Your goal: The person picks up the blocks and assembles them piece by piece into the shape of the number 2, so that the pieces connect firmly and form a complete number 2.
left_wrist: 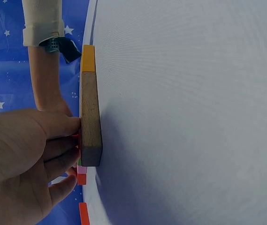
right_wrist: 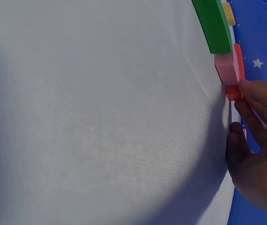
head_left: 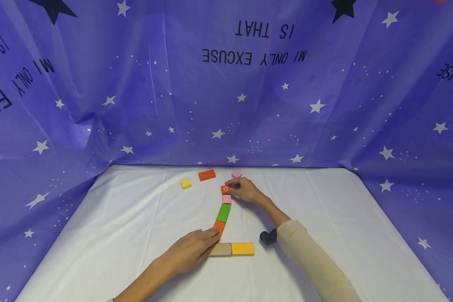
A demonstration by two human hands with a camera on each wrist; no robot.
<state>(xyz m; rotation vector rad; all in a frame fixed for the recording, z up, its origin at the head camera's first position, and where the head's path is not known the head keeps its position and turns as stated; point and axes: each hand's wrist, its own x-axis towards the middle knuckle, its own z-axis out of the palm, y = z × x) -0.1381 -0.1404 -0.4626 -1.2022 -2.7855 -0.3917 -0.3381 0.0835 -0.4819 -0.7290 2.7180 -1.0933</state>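
Nine blocks, two bare hands, one white cloth

A table is standing inside a curtained booth. Blue-violet sheeting is hanging behind it and along both sides; white stars, black stars and inverted lettering are patterning the sheeting, and a white cloth is covering the table. The sheeting is hiding the wider room, whose kind cannot be told.

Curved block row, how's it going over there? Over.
Left grip touching near red block. Right grip pinching marked orange block, far end. Green block and pink block between. Possible obstacle: loose pink block just beyond right grip.
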